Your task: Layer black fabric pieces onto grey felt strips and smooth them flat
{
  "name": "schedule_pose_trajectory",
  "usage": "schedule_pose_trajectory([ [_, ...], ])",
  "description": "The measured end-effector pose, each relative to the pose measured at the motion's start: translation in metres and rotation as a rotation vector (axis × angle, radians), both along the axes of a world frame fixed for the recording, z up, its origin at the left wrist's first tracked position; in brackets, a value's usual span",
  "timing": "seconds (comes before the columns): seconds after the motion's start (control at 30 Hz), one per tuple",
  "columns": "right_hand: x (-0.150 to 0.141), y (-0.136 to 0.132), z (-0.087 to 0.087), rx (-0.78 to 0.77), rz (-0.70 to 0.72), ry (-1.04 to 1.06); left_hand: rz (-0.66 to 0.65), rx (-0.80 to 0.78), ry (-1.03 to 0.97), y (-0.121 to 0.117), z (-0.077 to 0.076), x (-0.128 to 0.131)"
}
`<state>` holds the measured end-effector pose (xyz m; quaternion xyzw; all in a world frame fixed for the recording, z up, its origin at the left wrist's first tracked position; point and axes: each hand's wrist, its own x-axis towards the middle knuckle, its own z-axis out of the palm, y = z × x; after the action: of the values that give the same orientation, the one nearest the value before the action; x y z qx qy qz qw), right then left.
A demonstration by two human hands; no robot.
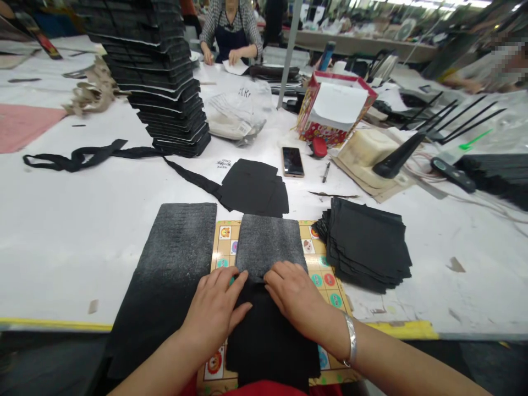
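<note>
From my remote post: a black cloth (pixel 268 335) lies over a speckled grey cloth (pixel 268 245) on a yellow board (pixel 325 300) patterned with cartoon animals and teal dots. Beyond are a black strap (pixel 82 157), a red-and-white patterned gift bag (pixel 330 110), a pink sheet (pixel 25 126) and a co-worker's black-and-white checked shirt (pixel 251 25). Yellow tape (pixel 404 330) edges the white table (pixel 61 264).

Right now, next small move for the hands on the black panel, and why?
Probably press along the top edge of the black panel with the left hand and right hand. Both lie flat at what looks like a fold, where it meets the grey panel on the printed mat, so creasing it seems the likely next step.
</note>
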<state>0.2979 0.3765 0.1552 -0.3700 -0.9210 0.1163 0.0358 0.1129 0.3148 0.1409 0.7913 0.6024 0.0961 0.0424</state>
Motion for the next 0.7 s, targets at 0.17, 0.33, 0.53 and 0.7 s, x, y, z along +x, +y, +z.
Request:
schedule_pose_trajectory([
  [0.17,0.010,-0.004,-0.002,0.180,0.281,0.061,0.024,-0.084,0.009,0.005,0.004,-0.001],
  [0.33,0.014,-0.004,-0.001,0.128,0.265,0.009,0.051,0.003,0.018,0.003,0.004,0.000],
  [0.53,0.032,0.011,0.013,0.011,0.001,-0.257,0.047,0.254,-0.006,-0.008,-0.002,0.003],
  [0.7,0.024,0.014,0.015,-0.025,0.032,-0.218,-0.033,0.342,-0.046,-0.024,-0.014,0.010],
])
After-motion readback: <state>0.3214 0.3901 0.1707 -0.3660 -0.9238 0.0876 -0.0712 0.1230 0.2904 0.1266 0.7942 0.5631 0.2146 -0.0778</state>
